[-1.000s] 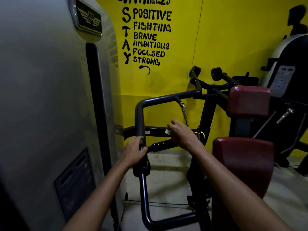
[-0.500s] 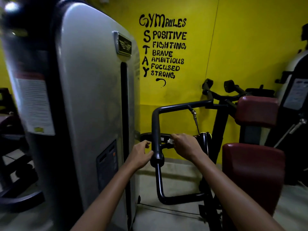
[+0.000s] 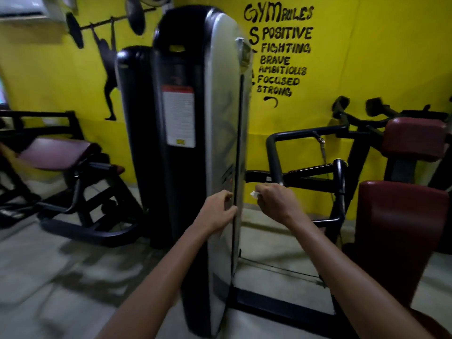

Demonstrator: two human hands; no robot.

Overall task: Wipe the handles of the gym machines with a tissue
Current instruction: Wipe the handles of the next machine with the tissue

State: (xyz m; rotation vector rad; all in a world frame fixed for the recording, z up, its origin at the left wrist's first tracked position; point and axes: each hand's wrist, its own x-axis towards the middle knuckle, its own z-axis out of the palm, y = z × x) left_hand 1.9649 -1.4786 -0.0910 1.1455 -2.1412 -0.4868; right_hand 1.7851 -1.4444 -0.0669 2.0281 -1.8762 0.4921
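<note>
The tissue (image 3: 253,194) is bunched in the right hand (image 3: 275,204), pinched so a wad sticks out for wiping, just short of the black handle (image 3: 273,157). The left hand (image 3: 217,211) hangs loosely curled, holding nothing.

Both bare forearms extend toward frame centre; left hand (image 3: 218,209) loosely curled, right hand (image 3: 275,201) fisted, knuckles up.

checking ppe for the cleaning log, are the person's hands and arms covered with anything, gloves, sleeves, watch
Nothing is worn. The left hand and the right hand are bare, with no gloves, and no rings show. Both forearms are uncovered from the wrist to the bottom edge of the picture: no sleeves, watch, bands or markings show.
</note>
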